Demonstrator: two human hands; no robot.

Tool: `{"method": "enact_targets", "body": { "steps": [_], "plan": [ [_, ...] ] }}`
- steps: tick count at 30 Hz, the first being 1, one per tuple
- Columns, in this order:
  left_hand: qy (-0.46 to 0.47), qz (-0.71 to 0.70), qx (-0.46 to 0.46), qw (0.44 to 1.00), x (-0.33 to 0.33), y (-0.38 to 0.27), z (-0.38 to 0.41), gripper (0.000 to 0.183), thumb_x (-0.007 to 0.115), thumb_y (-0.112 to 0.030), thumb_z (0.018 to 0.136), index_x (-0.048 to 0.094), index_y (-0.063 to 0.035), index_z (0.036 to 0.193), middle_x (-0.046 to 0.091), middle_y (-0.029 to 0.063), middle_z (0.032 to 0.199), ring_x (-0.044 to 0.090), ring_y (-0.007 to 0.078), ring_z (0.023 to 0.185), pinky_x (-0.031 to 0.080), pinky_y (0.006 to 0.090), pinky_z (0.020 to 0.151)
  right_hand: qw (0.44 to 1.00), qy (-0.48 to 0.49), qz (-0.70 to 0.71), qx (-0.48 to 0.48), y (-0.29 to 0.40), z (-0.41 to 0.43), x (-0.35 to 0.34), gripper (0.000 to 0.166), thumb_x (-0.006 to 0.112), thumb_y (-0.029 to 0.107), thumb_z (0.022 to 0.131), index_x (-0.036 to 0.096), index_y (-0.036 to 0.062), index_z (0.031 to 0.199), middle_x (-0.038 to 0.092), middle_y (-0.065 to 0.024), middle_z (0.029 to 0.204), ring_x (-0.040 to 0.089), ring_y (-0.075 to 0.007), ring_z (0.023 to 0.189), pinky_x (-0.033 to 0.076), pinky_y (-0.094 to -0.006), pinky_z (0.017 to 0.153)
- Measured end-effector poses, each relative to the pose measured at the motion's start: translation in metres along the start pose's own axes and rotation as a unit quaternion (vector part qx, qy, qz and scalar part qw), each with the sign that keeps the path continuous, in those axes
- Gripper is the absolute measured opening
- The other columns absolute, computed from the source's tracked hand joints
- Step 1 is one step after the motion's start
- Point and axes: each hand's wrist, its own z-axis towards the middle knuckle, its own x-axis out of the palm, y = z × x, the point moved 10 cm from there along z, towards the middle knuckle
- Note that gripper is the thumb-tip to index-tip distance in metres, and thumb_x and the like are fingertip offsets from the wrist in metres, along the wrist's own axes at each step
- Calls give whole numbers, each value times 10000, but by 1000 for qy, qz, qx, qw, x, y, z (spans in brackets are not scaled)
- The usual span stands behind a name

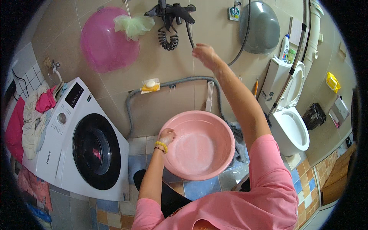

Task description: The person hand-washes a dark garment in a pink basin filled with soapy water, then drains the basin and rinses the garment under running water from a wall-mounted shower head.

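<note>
A round pink plastic basin [198, 176] stands before me, its inner bottom wet with whitish suds. My left hand [167, 136], with a yellow beaded bracelet at the wrist, grips the basin's left rim, fingers over the inside wall. Raised high over the far side, my right hand [204, 55] is at the black shower hose [188, 34] below the wall-mounted shower mixer [175, 13]. The hose runs behind this hand and forearm; whether the fingers hold it cannot be told.
At left stands a white Hisense front-loading washing machine [64, 143] with clothes [36, 118] heaped on top. A grey drain hose [188, 79] runs along the wall behind the basin. Dark wet cloth [238, 143] lies at the basin's right. Farther right is a toilet [293, 132].
</note>
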Motion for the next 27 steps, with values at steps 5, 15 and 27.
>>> {"method": "enact_targets", "body": {
  "steps": [5,15,27],
  "plan": [
    [172,-140,-72,972,67,-37,-32,257,556,-186,854,532,-81,1087,621,112,935,612,184,841,514,322,744,997,-13,77,14,67,51,17,171,519,20,833,499,-64,980,542,-159,998,554,-266,920,485,-349,866],
    [157,-367,-177,899,109,28,7,296,575,-252,830,546,-55,1049,605,103,990,593,221,904,471,358,837,968,168,186,-23,97,25,50,193,491,60,870,467,-97,980,466,-244,1127,539,-300,1056,477,-354,931],
    [90,-652,-135,740,132,27,92,270,462,-287,918,508,-60,1056,548,108,1096,524,255,1020,454,399,902,909,-54,286,299,-292,-82,-68,295,380,208,948,572,-16,930,620,-156,926,600,-259,857,512,-354,774]
  ]
}}
